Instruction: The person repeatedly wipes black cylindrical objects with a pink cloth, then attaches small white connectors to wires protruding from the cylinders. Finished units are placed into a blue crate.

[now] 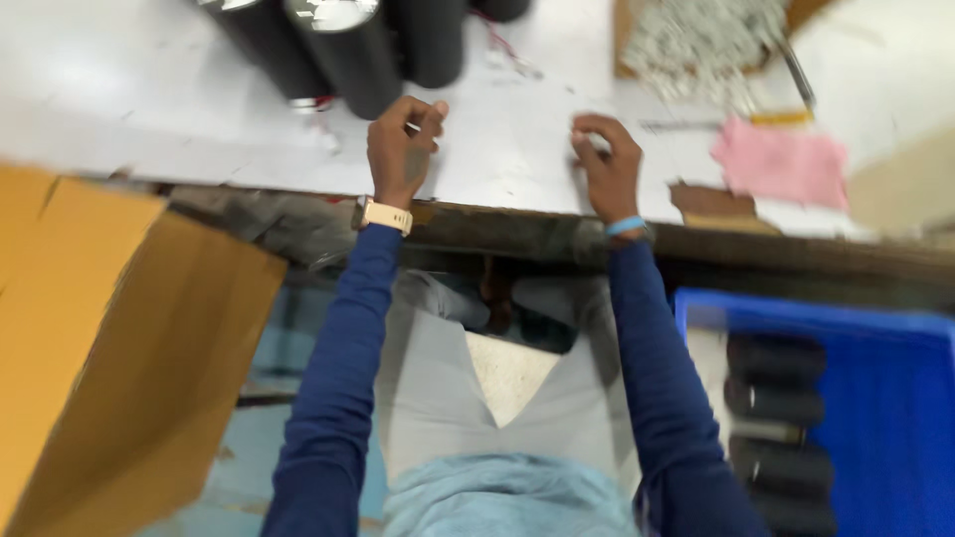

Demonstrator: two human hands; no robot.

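Fingers [430, 117] of left hand [401, 149] are curled in, pinching smth small and thin; can't tell what, too blurred. Right hand [609, 164] is also curled, fingertips bunched near the tabletop [497, 149], contents unclear. Both hands rest over the white table, well apart. Black cylinders [348, 50] stand just beyond left hand. Pink cloth [781, 164] lies right of right hand. Blue crate [895, 398] w/ dark rolls sits below the table edge; cardboard box [119, 348] at left.
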